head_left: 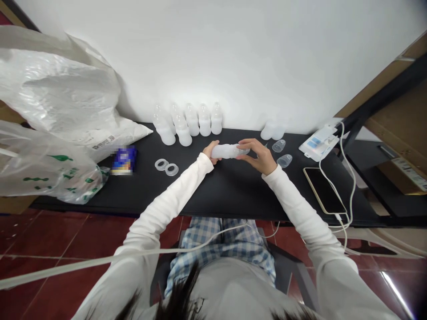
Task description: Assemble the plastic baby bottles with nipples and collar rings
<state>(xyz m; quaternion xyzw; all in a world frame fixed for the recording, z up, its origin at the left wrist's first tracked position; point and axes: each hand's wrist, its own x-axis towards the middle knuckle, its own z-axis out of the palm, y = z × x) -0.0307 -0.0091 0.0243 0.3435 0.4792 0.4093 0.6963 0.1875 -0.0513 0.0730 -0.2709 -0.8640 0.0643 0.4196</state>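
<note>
I see my left grip (211, 152) closed round the base end of a frosted, translucent plastic bottle (229, 151), which lies on its side just above the matte black worktop (233, 191). My right grip (258, 156) meets the bottle's other end, fingers curled over the neck and thumb under it, holding it there. Beyond both grips, against the white wall, stands a cluster of like bottles (187, 122), upright, rounded and milky, with domed tops. To the left of my left grip two clear flat rings (166, 166) lie touching each other, and further left a small blue packet (123, 160), blurred. Past that, crinkled, glossy plastic bags (56, 133) are heaped at the worktop's end. Just right of my right grip lie two clear domed caps (281, 153), with a further pair of white bottles (272, 131) behind them. Further right are a flat phone (325, 190), dark-screened, and a white cable (347, 178) looping round it.
</note>
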